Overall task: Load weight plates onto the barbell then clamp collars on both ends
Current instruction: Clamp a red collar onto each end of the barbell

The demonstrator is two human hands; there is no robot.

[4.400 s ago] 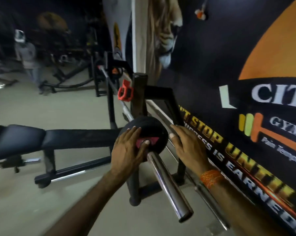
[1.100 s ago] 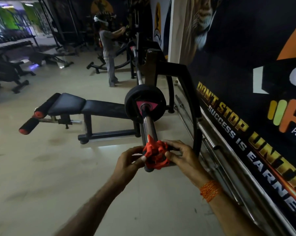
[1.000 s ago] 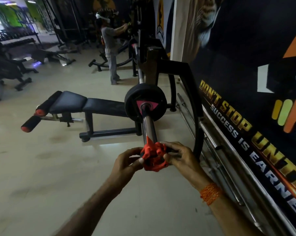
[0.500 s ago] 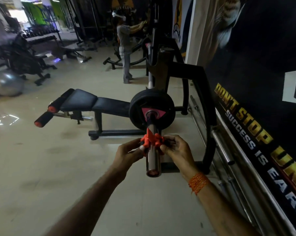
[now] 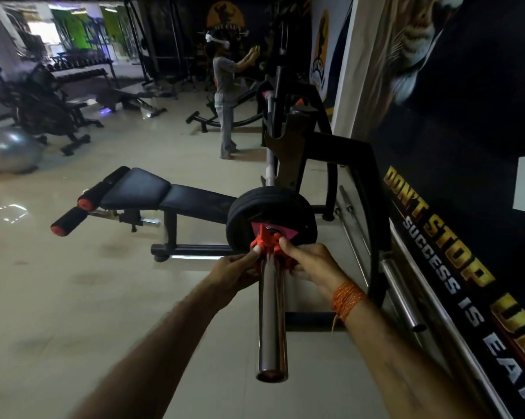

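Nearest the camera, the chrome sleeve of the barbell [image 5: 272, 322] runs straight away from the viewer, its open end at the bottom of the view. Further up the sleeve, both hands meet around a red collar [image 5: 268, 251]. The left hand [image 5: 235, 272] has its grip closed on the collar's left side, thumb tip pressed on top. The right hand [image 5: 311, 264] has its grip closed on the right side, and an orange thread band [image 5: 347, 299] circles that wrist. The collar sits on the sleeve just before the black weight plates [image 5: 272, 213], close to the pink label at their hub; whether it touches them cannot be told.

Beyond the plates the bar passes over the black rack upright [image 5: 294, 146]. To the left lies the padded bench [image 5: 164, 195] with red-tipped foam rollers [image 5: 74, 217]. Spare bars [image 5: 400, 285] lie along the wall banner [image 5: 454, 243] on the right. Far back, another person [image 5: 226, 95] stands at a machine, and a grey exercise ball [image 5: 9, 149] rests on the floor at left.
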